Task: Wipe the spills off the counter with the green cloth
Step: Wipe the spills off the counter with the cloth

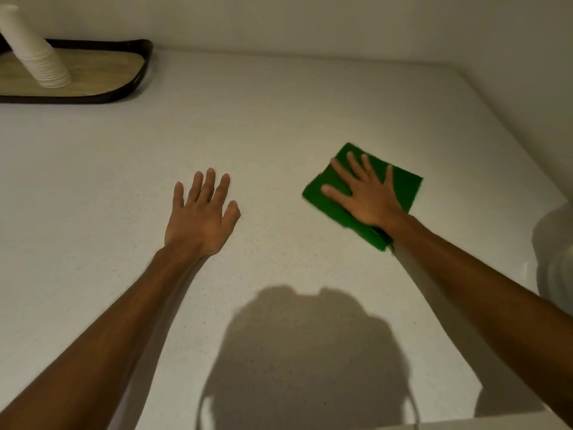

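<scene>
A folded green cloth (pixel 403 186) lies flat on the white speckled counter (pixel 263 125), right of centre. My right hand (pixel 364 193) presses down on it with the palm flat and the fingers spread. My left hand (pixel 201 215) rests on or hovers just over the bare counter to the left of the cloth, fingers apart, holding nothing. No distinct spill shows on the counter; only faint specks are visible.
A dark-rimmed tray with a wooden base (pixel 102 72) sits at the back left, holding a stack of white paper cups (pixel 34 51). A wall runs along the back and right. A pale rounded object (pixel 558 259) stands at the right edge.
</scene>
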A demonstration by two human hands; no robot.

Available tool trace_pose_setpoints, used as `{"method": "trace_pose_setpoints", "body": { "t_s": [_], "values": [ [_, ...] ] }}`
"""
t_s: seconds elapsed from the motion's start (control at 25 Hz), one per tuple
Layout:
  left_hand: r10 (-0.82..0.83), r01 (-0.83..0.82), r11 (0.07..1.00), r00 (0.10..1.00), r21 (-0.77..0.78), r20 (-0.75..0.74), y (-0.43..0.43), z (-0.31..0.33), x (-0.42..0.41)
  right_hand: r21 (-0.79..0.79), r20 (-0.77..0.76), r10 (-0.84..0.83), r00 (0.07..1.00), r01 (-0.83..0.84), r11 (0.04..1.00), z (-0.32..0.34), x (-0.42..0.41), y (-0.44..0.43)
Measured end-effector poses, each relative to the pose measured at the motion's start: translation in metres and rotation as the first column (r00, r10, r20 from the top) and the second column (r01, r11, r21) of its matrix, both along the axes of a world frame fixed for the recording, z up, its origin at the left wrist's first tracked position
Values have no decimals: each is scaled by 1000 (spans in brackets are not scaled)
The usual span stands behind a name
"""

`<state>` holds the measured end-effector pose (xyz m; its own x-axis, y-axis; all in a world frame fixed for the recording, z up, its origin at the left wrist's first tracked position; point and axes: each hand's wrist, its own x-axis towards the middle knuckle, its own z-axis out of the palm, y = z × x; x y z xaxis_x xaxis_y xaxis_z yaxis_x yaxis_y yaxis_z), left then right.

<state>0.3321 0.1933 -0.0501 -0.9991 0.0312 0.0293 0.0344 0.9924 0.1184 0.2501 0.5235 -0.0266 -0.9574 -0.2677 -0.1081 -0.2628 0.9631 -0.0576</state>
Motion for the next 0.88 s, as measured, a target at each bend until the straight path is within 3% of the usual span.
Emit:
{"method": "trace_pose_setpoints", "body": {
  "t_s": [0.08, 0.2, 0.32, 0.44, 0.56, 0.76, 0.88],
  "values": [
    [-2, 2, 1000, 1000, 2, -2, 0, 0, 0, -55, 12, -290, 957, 291, 955, -1, -21, -5],
    [6, -6, 1000, 1000, -8, 2, 1, 0, -2, -85, 22, -443, 896, 443, 893, 0, -23, -31],
    [13, -13, 1000, 1000, -8, 14, 1, 0, -1, -83, 24, -320, 947, 320, 944, -1, -2, -59],
    [16, -16, 1000, 1000, -15, 20, 1, 1, -1, -54, 37, 7, 999, -5, 999, 0, 32, -73],
    [26, -25, 999, 998, -24, 52, 3, 6, -3, -41, 37, 251, 967, -249, 968, 3, 52, -62],
    [65, -69, 997, 995, 45, 75, -5, 16, 4, -56, 22, 129, 991, -127, 990, -1, 40, -44],
    [127, -130, 991, 988, 33, 90, -17, 17, 15, -68, 9, -107, 994, 107, 992, -1, 13, -40]
  ]
}}
